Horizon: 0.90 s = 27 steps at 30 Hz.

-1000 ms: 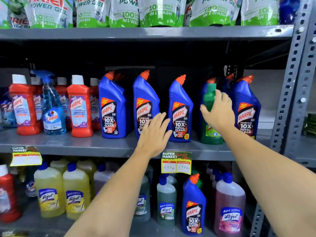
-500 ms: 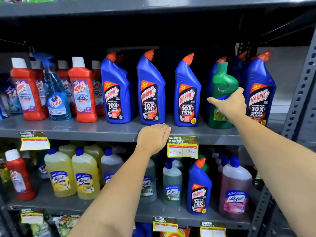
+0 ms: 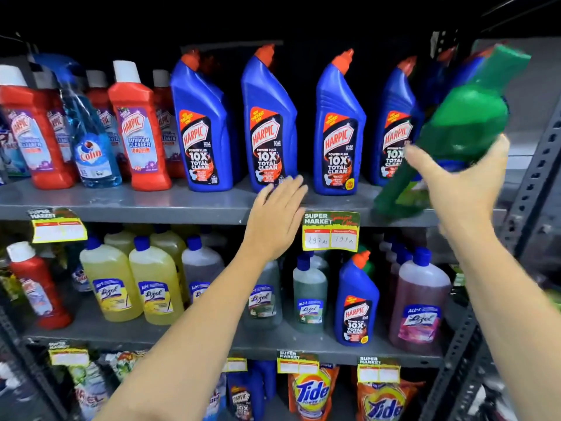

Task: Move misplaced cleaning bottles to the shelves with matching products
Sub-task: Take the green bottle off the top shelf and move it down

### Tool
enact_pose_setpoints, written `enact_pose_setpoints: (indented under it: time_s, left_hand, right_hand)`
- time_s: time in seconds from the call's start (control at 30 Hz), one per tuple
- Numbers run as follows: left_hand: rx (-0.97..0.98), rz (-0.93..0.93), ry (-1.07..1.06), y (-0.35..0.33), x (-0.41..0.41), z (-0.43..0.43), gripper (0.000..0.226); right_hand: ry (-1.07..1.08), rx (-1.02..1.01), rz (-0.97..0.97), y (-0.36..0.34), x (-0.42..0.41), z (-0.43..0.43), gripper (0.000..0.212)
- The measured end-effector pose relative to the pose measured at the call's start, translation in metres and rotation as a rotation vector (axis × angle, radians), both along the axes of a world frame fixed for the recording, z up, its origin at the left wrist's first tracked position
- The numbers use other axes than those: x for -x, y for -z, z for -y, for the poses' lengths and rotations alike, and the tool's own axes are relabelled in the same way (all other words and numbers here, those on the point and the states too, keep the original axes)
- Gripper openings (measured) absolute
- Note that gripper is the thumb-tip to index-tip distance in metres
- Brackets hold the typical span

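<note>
Two bare forearms reached up from the bottom of the view toward the grey metal shelving; we saw our hands nearest of all. Our left hand [image 3: 277, 218] lay spread and empty, fingers loosely apart, its fingertips at the front lip of the upper shelf [image 3: 127, 205], just before the second blue Harpic bottle [image 3: 268, 120]. Our right hand [image 3: 458, 189] was wrapped round the lower body of the green bottle [image 3: 464, 126], thumb on its near side and fingers behind; the bottle was tilted, its cap leaning up and to the right, and blurred; its base looked to be at or just above the shelf edge, though we could not tell whether it touched. Just below the shelf lip, between our hands, hung a yellow-and-green price tag [image 3: 331, 230].

Behind the hands, on that shelf, four blue Harpic bottles with orange caps stood upright in a row; the green bottle overlapped the rightmost one. Left of them stood red Harpic bathroom cleaner bottles [image 3: 138, 129] with white caps, and among these a blue Colin spray bottle [image 3: 91, 147].

On the shelf below stood yellow Lizol bottles [image 3: 133, 281], grey-green ones, a single blue Harpic bottle [image 3: 356, 302] and a pink Lizol bottle [image 3: 420, 305]; a red bottle [image 3: 36, 287] leaned at far left. Lowest down, orange Tide pouches [image 3: 312, 390] showed.
</note>
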<state>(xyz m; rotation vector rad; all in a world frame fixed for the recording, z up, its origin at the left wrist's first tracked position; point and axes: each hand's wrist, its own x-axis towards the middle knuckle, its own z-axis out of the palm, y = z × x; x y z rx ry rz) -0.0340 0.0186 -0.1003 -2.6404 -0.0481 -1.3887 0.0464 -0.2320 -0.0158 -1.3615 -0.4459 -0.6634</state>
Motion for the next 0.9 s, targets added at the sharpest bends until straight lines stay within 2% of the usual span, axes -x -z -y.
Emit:
enact_pose_setpoints:
  time_s: [0.1,0.13,0.23,0.33,0.43,0.5,0.6,0.7,0.9]
  left_hand:
    - [0.062,0.114,-0.001,0.058,0.025,-0.003,0.050]
    - [0.101,0.083,-0.004,0.083,0.034,-0.003,0.050]
    - [0.163,-0.263,0.019,0.169,0.058,-0.008,0.048]
    - [0.234,-0.674,-0.041,0.236,0.074,-0.022,0.061]
    - [0.279,-0.852,-0.076,0.273,0.074,-0.036,0.086]
    - [0.324,-0.973,-0.093,0.281,0.073,-0.035,0.085]
    - [0.305,-1.021,-0.157,0.292,0.072,-0.028,0.065]
    - [0.366,-1.009,-0.169,0.297,0.072,-0.029,0.063]
    - [0.389,-1.009,-0.149,0.301,0.072,-0.031,0.067]
  right_hand:
    - [-0.061,-0.023,-0.001,0.062,0.038,0.009,0.080]
    - [-0.102,-0.004,-0.039,0.084,0.049,0.007,0.083]
    - [-0.157,0.129,-0.219,0.157,0.067,-0.014,0.086]
    - [-0.175,0.233,-0.372,0.218,0.064,-0.045,0.085]
    - [-0.184,0.256,-0.421,0.255,0.060,-0.076,0.079]
    - [-0.190,0.282,-0.425,0.273,0.054,-0.094,0.079]
    - [-0.187,0.324,-0.478,0.298,0.044,-0.114,0.085]
    - [-0.187,0.337,-0.514,0.307,0.038,-0.132,0.094]
    - [-0.163,0.450,-0.503,0.312,0.034,-0.142,0.092]
